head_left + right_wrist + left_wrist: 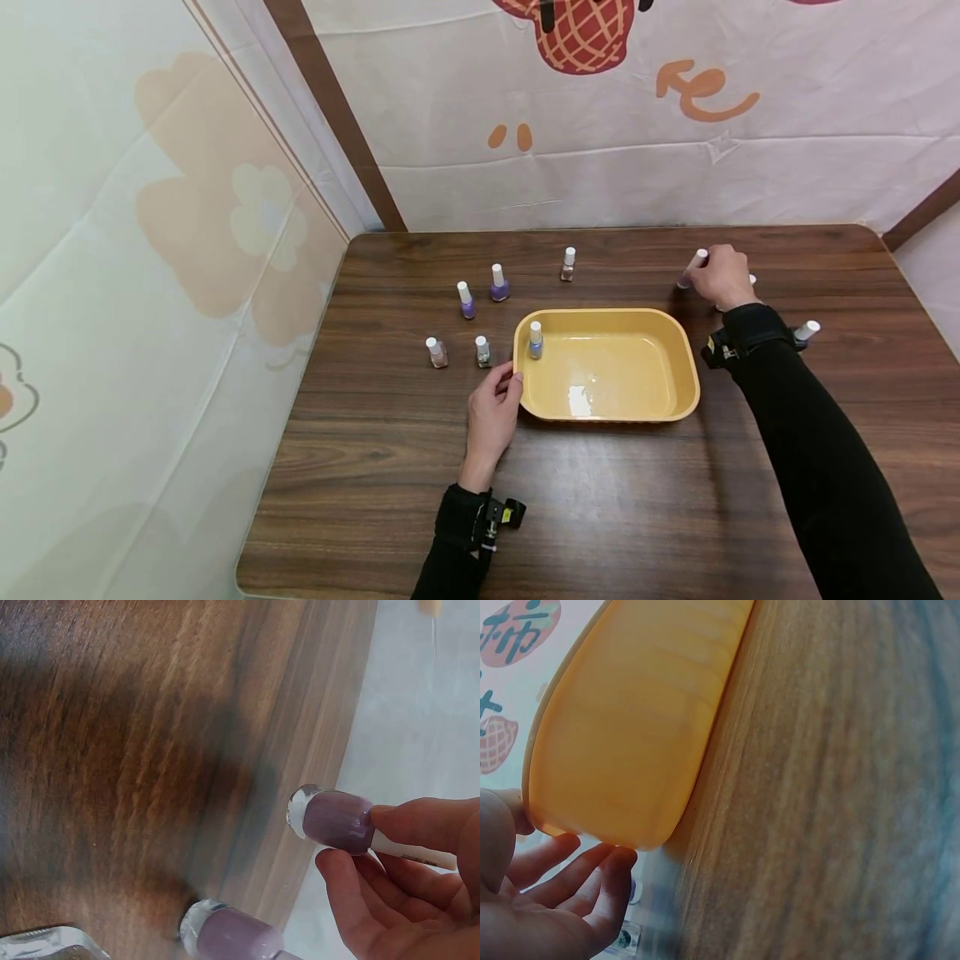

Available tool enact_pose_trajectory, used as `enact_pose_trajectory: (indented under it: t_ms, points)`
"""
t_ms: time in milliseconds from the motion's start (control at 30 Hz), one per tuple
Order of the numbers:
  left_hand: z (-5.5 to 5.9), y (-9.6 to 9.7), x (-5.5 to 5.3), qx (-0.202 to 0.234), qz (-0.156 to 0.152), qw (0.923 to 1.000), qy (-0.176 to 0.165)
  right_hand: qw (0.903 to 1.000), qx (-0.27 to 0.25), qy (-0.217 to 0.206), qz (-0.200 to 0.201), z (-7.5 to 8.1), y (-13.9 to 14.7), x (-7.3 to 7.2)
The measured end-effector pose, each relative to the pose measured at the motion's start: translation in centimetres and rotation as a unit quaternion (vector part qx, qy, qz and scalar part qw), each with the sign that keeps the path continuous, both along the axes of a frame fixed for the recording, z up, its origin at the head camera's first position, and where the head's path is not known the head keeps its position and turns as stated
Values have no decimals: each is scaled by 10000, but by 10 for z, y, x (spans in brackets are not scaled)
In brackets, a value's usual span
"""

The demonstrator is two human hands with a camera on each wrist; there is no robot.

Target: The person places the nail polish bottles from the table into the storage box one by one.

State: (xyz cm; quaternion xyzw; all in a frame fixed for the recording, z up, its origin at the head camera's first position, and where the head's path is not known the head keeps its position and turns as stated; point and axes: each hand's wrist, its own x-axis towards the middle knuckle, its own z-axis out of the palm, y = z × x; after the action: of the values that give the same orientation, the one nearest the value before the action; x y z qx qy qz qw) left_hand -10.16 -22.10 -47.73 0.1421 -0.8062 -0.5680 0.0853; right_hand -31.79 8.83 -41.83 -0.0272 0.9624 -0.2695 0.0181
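My right hand (723,277) pinches a mauve nail polish bottle (339,821) with a long white cap, at the back right of the table. In the right wrist view, thumb and fingers grip it by the neck and cap. Close by stands a second mauve nail polish bottle (236,934), mostly hidden by the hand in the head view. My left hand (493,417) holds the left end of a yellow tray (615,367), thumb at the rim and fingertips against the outer wall. One blue nail polish bottle (536,343) stands upright in the tray's back left corner.
Left of the tray stand a pinkish bottle (438,356), a dark glitter bottle (483,353) and two purple bottles, one nearer the tray (499,290). Behind the tray is another small bottle (567,267). A white-capped bottle (807,330) shows past the right wrist. A printed curtain (450,192) borders the table.
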Motion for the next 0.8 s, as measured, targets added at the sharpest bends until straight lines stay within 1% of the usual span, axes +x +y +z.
enact_pose_trajectory:
  t_ms: [333, 667, 800]
  points:
    - [1, 2, -2, 52, 33, 10000, 61, 9997, -99, 232, -7, 10, -3, 0]
    - [0, 3, -3, 79, 51, 9999, 98, 9992, -163, 207, 311, 23, -6, 2]
    - [0, 4, -4, 69, 60, 9999, 45, 9987, -189, 226, 428, 27, -7, 2]
